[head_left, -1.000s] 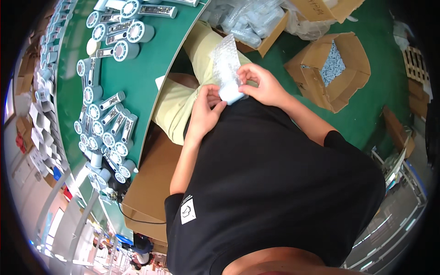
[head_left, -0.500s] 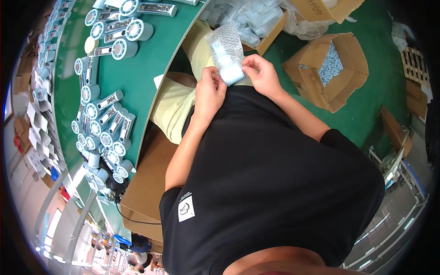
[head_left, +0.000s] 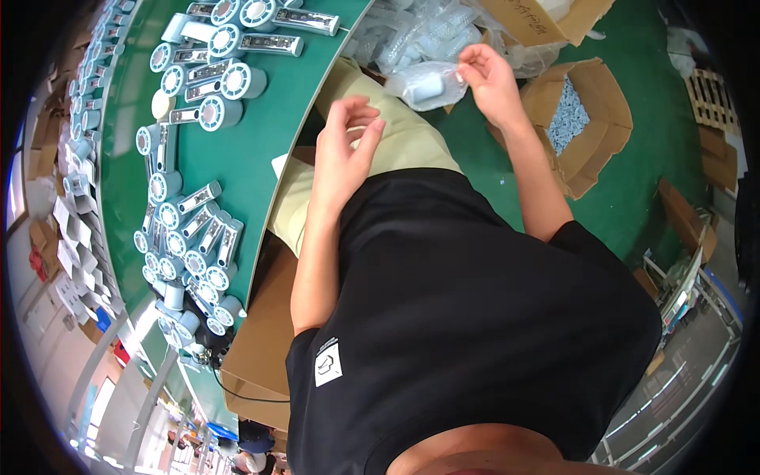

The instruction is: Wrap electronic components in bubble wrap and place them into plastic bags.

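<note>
My right hand (head_left: 492, 85) pinches the edge of a clear bubble-wrap bag (head_left: 426, 85) with a light-blue part inside. The bag hangs at the near side of a pile of similar bagged parts (head_left: 431, 36), beyond my knees. Over my lap, my left hand (head_left: 346, 150) is raised with its fingers loosely curled and the thumb apart, holding nothing. On the green table (head_left: 261, 119) to my left lie many light-blue devices (head_left: 241, 81) with round, slotted heads and long handles, several showing circuit boards.
An open cardboard box (head_left: 609, 131) on the green floor at right holds small light-blue pieces (head_left: 568, 119). Another carton's flap (head_left: 522, 20) rises behind the bagged parts. A brown carton (head_left: 257, 348) stands below the table edge, a black cable (head_left: 245, 396) across it.
My left hand has let go of the bag and drawn back to the left. My right hand has carried the bag forward and right, to the bagged pile.
</note>
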